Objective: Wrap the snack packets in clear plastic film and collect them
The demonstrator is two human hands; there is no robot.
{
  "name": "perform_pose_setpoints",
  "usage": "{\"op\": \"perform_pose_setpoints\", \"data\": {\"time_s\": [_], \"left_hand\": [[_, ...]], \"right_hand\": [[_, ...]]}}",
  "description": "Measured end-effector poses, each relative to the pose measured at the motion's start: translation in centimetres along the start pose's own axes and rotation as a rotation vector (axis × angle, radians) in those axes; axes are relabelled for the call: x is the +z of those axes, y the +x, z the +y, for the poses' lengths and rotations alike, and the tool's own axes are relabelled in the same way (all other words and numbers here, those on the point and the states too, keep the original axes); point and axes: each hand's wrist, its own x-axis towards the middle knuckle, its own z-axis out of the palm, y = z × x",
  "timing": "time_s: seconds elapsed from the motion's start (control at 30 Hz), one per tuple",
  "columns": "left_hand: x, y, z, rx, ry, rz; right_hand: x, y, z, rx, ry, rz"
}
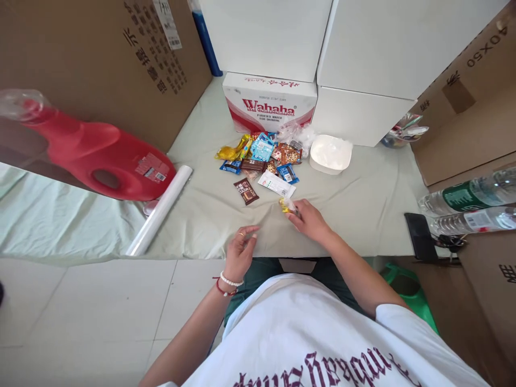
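My right hand point(309, 219) rests on the pale green cloth point(355, 209) and pinches a small yellow-and-clear wrapped sweet point(287, 205) at its fingertips. My left hand point(241, 251) hovers near the cloth's front edge, fingers loosely curled and apart, holding nothing; it wears a ring and bead bracelets. Just beyond the hands lies a pile of snack packets point(264, 156), with a brown cocoa packet point(245, 191) and a white sachet point(276, 184) nearest to me. A white bowl point(330, 153) sits to the right of the pile.
A red detergent jug point(100, 156) lies at the left beside a white roll point(160, 210). A Wahaha carton point(269, 102), white boxes point(363, 64) and brown cardboard boxes point(100, 59) ring the cloth. Water bottles point(471, 207) and a black phone point(421, 236) lie at the right.
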Motion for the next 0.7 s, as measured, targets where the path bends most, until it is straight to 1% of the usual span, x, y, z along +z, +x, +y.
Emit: {"op": "perform_pose_setpoints", "data": {"time_s": [0.07, 0.1, 0.13, 0.17, 0.23, 0.3, 0.37, 0.4, 0.43, 0.47, 0.5, 0.53, 0.57, 0.6, 0.63, 0.7], "left_hand": [[1.6, 0.1, 0.8, -0.004, -0.078, -0.082], [2.7, 0.2, 1.2, 0.005, -0.098, -0.138], [4.0, 0.4, 1.5, 0.020, -0.086, -0.191], [5.2, 0.5, 1.9, 0.047, -0.037, -0.233], [7.4, 0.9, 2.7, 0.143, 0.126, -0.282], [9.0, 1.7, 4.0, 0.282, 0.278, -0.353], [10.0, 3.7, 5.7, 0.412, 0.356, -0.461], [10.5, 5.4, 6.8, 0.459, 0.378, -0.497], [11.1, 7.4, 8.0, 0.488, 0.397, -0.489], [11.9, 9.8, 9.3, 0.496, 0.421, -0.423], [13.0, 12.6, 10.6, 0.516, 0.452, -0.331], [14.4, 15.4, 11.9, 0.552, 0.491, -0.253], [16.1, 18.3, 13.1, 0.585, 0.536, -0.205], [18.0, 21.1, 14.1, 0.591, 0.583, -0.183], [20.2, 23.6, 14.9, 0.571, 0.632, -0.198], [24.6, 27.4, 15.8, 0.457, 0.734, -0.273]], "right_hand": [[0.1, -1.3, 0.9, 0.001, 0.419, -0.054], [0.5, -1.9, 1.3, 0.007, 0.595, -0.097], [0.9, -2.6, 1.8, 0.013, 0.720, -0.124], [1.4, -3.3, 2.3, 0.018, 0.789, -0.125], [2.1, -4.6, 3.4, 0.025, 0.816, -0.052], [2.2, -5.9, 4.9, 0.038, 0.819, 0.058], [1.5, -7.4, 6.9, 0.088, 0.841, 0.166], [1.0, -8.2, 8.1, 0.126, 0.842, 0.226], [0.4, -9.0, 9.3, 0.162, 0.832, 0.287], [-0.2, -9.8, 10.5, 0.190, 0.812, 0.341], [-0.8, -10.6, 11.6, 0.209, 0.784, 0.388], [-1.3, -11.3, 12.6, 0.217, 0.758, 0.423], [-1.7, -11.9, 13.4, 0.219, 0.737, 0.449], [-2.1, -12.6, 14.0, 0.222, 0.718, 0.469], [-2.3, -13.1, 14.5, 0.232, 0.702, 0.484], [-2.6, -14.2, 14.9, 0.267, 0.681, 0.492]]}}
